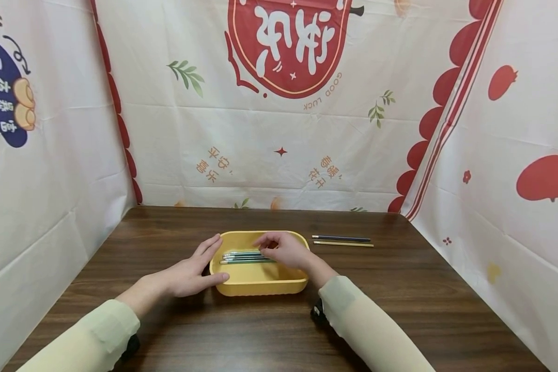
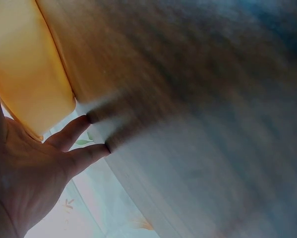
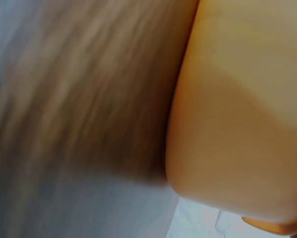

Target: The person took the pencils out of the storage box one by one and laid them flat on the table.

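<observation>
on my feed, with the clock centred on the tray, white printed cloth (image 1: 79, 181) hangs towards ten o'clock, beyond the dark wood-grain counter (image 1: 176, 330). a pale sleeve (image 1: 83, 330) comes in from eight o'clock and leads to the left hand (image 1: 190, 274), which i see open, its thumb and fingers spread against the nine o'clock end of a yellow tray (image 1: 260, 288). inside that tray a bunch of slim pencils (image 1: 246, 257) lies side by side, pale ends towards nine o'clock, the nearest one green. their other ends run out of sight beneath the right hand (image 1: 285, 250), whose fingers bend down over the bunch; i cannot tell whether it pinches a pencil, as my right wrist view gives me only blurred counter, cloth and yellow tray. its matching right sleeve (image 1: 372, 330) enters from four o'clock. furthest right, between two and three o'clock, a dark blue pencil (image 1: 341, 238) lies on the counter just behind a tan pencil (image 1: 343, 244), nearly parallel.
</observation>
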`<state>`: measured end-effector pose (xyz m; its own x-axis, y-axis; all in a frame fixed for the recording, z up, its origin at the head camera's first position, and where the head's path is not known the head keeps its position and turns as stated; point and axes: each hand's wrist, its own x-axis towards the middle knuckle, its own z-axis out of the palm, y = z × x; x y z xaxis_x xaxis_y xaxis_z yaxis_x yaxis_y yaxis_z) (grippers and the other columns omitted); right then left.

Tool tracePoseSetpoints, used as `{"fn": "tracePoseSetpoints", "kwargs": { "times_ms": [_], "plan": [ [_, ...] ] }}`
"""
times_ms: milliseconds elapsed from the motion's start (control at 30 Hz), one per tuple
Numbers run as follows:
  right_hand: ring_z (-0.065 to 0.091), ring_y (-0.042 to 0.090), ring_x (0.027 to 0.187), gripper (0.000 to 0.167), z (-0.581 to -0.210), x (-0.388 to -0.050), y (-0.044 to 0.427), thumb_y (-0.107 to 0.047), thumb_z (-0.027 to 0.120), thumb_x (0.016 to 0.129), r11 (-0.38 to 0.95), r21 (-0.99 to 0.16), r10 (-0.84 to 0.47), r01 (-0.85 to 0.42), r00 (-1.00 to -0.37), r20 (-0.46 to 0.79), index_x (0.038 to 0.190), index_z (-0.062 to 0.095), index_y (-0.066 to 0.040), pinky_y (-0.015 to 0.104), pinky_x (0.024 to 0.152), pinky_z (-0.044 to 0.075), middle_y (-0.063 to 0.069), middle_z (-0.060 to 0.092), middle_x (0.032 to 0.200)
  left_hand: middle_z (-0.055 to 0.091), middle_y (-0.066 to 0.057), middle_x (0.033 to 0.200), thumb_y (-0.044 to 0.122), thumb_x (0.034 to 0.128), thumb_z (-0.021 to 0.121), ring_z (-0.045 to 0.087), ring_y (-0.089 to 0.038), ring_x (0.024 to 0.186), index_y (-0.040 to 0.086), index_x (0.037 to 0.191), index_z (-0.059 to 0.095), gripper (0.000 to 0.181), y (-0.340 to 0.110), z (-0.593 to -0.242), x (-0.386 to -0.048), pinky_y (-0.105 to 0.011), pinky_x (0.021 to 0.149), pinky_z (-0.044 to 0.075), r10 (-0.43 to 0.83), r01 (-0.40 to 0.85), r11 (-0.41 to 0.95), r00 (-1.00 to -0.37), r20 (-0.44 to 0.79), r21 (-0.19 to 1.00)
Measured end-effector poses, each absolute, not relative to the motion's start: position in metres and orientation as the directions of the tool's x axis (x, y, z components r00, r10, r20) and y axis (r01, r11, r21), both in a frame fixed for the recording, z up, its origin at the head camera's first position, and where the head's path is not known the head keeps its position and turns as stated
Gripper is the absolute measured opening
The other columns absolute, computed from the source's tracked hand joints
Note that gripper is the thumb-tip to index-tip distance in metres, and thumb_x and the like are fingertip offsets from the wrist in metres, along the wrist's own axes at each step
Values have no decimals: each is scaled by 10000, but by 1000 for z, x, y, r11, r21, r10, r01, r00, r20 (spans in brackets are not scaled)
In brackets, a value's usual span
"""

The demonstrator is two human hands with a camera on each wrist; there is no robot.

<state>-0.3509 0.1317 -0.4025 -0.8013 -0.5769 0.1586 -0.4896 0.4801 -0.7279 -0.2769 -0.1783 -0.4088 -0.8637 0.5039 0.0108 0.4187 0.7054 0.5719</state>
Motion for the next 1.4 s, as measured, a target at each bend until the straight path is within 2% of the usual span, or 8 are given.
{"fn": "tracePoseSetpoints", "kwargs": {
  "times_ms": [133, 333, 533, 733, 933, 1200, 1400],
  "plan": [
    [615, 88, 901, 223, -405, -350, 129, -48, 723, 1024, 495, -721, -590, -485, -797, 131, 1234, 798, -34, 234, 824, 519, 100, 784, 1079, 6, -114, 1862, 622, 1072, 614, 414, -491, 1575, 123, 1782, 100, 1009, -179, -407, -277, -688, 1244, 376, 509, 425, 701, -861, 15, 573],
    [616, 60, 940, 214, -406, -345, 125, -42, 729, 1019, 569, -663, -592, -486, -802, 80, 1207, 817, -91, 254, 883, 532, 28, 788, 1100, 8, -116, 1861, 621, 1072, 614, 415, -496, 1574, 126, 1783, 97, 1008, -180, -407, -276, -696, 1242, 374, 507, 420, 703, -862, 10, 574],
    [599, 88, 919, 231, -408, -343, 124, -14, 732, 1013, 618, -617, -596, -487, -802, 36, 1197, 825, -116, 260, 850, 522, 12, 799, 1125, 14, -109, 1862, 615, 1071, 621, 433, -491, 1564, 128, 1783, 105, 1005, -181, -409, -274, -691, 1240, 379, 507, 417, 700, -862, 9, 580],
    [606, 98, 948, 269, -411, -343, 124, 3, 741, 993, 649, -548, -609, -528, -792, 43, 1197, 836, -145, 292, 882, 532, -7, 797, 1137, 12, -118, 1861, 612, 1072, 622, 432, -491, 1565, 128, 1783, 101, 1005, -181, -408, -274, -696, 1241, 376, 512, 420, 698, -859, 7, 580],
    [592, 127, 917, 315, -407, -344, 125, 32, 729, 974, 640, -527, -629, -559, -775, 58, 1212, 841, -141, 304, 864, 517, 6, 759, 1056, 19, -125, 1859, 605, 1074, 621, 434, -494, 1562, 121, 1781, 102, 1002, -180, -405, -275, -696, 1239, 377, 513, 430, 700, -858, 17, 570],
    [542, 92, 873, 270, -411, -344, 128, -59, 755, 1007, 642, -469, -676, -607, -736, 27, 1218, 857, -192, 274, 827, 490, 11, 687, 1041, 21, -126, 1859, 600, 1072, 631, 426, -492, 1569, 118, 1781, 109, 1005, -180, -407, -274, -691, 1241, 376, 514, 424, 697, -858, 9, 579],
    [541, 95, 897, 262, -410, -345, 128, -79, 753, 1021, 649, -446, -678, -616, -735, 27, 1208, 860, -228, 283, 849, 491, -10, 678, 1051, 24, -117, 1860, 605, 1071, 628, 442, -489, 1558, 139, 1783, 109, 998, -180, -407, -276, -690, 1231, 390, 511, 427, 699, -859, 16, 573]
  ]
}}
